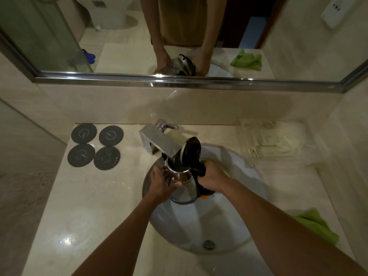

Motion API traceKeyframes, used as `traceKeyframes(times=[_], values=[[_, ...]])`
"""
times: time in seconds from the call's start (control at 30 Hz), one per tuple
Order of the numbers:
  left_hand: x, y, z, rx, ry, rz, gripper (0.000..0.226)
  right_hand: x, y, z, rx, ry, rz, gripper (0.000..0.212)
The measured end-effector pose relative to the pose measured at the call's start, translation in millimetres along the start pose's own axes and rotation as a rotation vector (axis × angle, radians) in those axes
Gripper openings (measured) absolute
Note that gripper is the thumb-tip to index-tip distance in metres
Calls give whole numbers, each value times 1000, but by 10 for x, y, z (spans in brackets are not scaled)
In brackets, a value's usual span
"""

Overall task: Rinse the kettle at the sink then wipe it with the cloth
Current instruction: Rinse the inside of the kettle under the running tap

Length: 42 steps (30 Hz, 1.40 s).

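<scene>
A steel kettle (184, 191) with a black handle and its black lid (192, 149) flipped open is held over the white sink (199, 222), its mouth right under the chrome faucet (159, 143) spout. My right hand (212, 177) grips the black handle. My left hand (162, 181) holds the kettle's steel body near the rim, thumb and fingers curled around it. A green cloth (316, 224) lies on the counter right of the sink, partly hidden by my right forearm.
Several round grey coasters (95, 146) lie at the back left of the marble counter (79, 216). A clear plastic tray (268, 142) sits at the back right. A wall mirror (179, 36) above reflects my arms, the kettle and the cloth.
</scene>
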<state>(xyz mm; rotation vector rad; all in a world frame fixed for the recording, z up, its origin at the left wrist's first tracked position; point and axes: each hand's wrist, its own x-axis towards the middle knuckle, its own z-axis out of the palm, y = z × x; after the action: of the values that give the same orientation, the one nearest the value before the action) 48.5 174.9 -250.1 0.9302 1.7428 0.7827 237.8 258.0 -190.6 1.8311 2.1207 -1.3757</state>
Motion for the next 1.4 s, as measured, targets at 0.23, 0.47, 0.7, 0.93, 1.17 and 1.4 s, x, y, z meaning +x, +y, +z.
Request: traceKeyframes(times=[0.23, 0.47, 0.7, 0.93, 1.17, 1.4], values=[[-6, -4, -9, -6, -10, 3, 83, 6, 21, 6, 7, 1, -8, 21], [21, -40, 15, -21, 12, 12, 79, 10, 15, 7, -2, -11, -9, 17], [29, -55, 21, -20, 7, 10, 78, 14, 9, 6, -8, -12, -14, 16], [12, -52, 19, -27, 4, 14, 80, -2, 1, 0, -12, -14, -13, 13], [11, -52, 14, 1, 11, 15, 83, -17, -12, -1, -21, -7, -8, 16], [22, -44, 5, -66, -12, -14, 86, 7, 1, 6, -2, -24, 1, 17]])
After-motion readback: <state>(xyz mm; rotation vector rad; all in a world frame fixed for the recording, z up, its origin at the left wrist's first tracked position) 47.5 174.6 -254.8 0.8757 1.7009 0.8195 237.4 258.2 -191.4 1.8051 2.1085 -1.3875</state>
